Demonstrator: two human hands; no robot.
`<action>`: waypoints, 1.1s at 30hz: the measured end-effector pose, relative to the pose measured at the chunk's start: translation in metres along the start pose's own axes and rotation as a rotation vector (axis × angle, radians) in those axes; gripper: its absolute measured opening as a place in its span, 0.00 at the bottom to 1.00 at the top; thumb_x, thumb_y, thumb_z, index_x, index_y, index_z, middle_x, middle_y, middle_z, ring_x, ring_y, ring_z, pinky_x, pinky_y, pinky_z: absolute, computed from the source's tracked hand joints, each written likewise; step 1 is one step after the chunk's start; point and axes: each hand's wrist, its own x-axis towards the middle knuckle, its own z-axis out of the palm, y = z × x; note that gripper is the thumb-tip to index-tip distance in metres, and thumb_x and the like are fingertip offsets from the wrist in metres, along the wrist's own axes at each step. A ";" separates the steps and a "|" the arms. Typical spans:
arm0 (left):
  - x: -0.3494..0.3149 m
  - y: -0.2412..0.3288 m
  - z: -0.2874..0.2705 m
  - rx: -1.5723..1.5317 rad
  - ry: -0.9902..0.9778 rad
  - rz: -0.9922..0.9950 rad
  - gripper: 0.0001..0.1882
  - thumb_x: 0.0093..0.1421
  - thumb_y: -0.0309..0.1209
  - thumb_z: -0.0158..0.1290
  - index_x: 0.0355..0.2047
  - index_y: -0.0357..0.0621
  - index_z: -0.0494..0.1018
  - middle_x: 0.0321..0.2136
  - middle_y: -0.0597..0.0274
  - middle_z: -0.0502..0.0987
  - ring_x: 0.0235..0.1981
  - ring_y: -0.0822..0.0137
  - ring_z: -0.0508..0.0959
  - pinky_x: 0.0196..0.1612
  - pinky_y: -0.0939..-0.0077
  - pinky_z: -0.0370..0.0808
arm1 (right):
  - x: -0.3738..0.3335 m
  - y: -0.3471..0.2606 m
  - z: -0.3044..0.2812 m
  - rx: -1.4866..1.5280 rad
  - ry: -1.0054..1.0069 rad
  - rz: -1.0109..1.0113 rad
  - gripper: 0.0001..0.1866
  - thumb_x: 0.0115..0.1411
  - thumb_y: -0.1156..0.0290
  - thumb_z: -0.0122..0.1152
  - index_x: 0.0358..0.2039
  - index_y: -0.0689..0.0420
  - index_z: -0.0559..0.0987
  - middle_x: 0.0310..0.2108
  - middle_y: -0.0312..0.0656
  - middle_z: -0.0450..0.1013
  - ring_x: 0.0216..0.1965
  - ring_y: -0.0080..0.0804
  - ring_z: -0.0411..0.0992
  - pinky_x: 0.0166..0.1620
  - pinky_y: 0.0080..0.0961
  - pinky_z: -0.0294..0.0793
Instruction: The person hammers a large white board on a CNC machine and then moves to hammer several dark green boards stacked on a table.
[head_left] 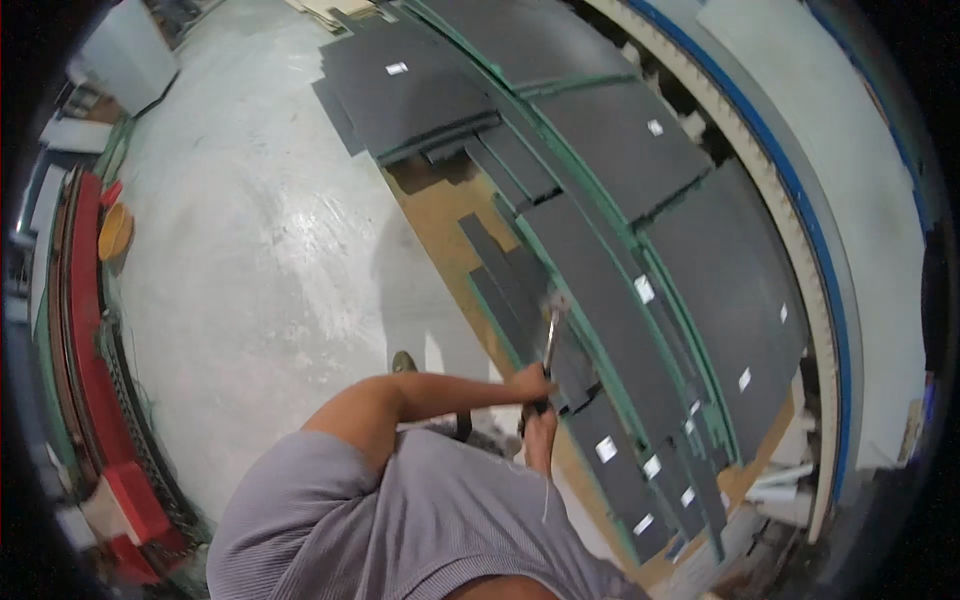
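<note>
Both of my hands are closed on the dark grip of a hammer (552, 338). My left hand (530, 384) is the upper one, and my right hand (540, 428) is just below it. The hammer's metal shaft points away from me; its head is smeared by motion. Beneath the head lie narrow dark grey strips (512, 300) on a tan board (428, 212). Beside them runs a longer dark panel (590, 275) with a green edge. Whether the hammer touches any of these I cannot tell.
Large dark panels (720, 250) with green edges and small white labels spread to the right. A blue-edged machine bed (790, 180) curves along the far right. On the left stand a red beam (88, 330) and a yellow bowl-shaped thing (116, 230) beside the pale floor (250, 220).
</note>
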 end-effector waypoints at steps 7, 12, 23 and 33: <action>0.025 0.006 -0.115 0.161 -0.151 0.072 0.28 0.43 0.46 0.52 0.36 0.33 0.67 0.31 0.41 0.74 0.36 0.47 0.75 0.38 0.60 0.70 | 0.017 -0.065 0.095 -0.036 0.126 -0.031 0.08 0.56 0.70 0.49 0.32 0.62 0.67 0.17 0.32 0.62 0.15 0.17 0.58 0.18 0.18 0.56; 0.074 0.025 -0.123 0.162 -0.311 0.140 0.29 0.43 0.47 0.51 0.35 0.31 0.66 0.30 0.39 0.73 0.35 0.44 0.74 0.38 0.58 0.70 | 0.049 -0.094 0.107 0.193 0.260 0.013 0.08 0.54 0.71 0.50 0.32 0.61 0.67 0.16 0.33 0.62 0.15 0.18 0.60 0.17 0.18 0.57; 0.192 0.171 -0.187 0.338 -0.301 0.380 0.26 0.44 0.44 0.50 0.33 0.30 0.66 0.31 0.43 0.73 0.35 0.47 0.74 0.38 0.60 0.71 | 0.189 -0.208 0.112 0.305 0.458 -0.117 0.11 0.56 0.65 0.49 0.31 0.60 0.66 0.14 0.33 0.61 0.14 0.20 0.59 0.18 0.20 0.57; 0.271 0.172 -0.193 0.233 -0.389 0.357 0.20 0.46 0.38 0.49 0.33 0.33 0.66 0.29 0.46 0.74 0.33 0.52 0.74 0.37 0.60 0.71 | 0.263 -0.224 0.125 0.312 0.503 -0.136 0.10 0.57 0.66 0.47 0.36 0.58 0.66 0.14 0.33 0.62 0.13 0.20 0.59 0.17 0.20 0.57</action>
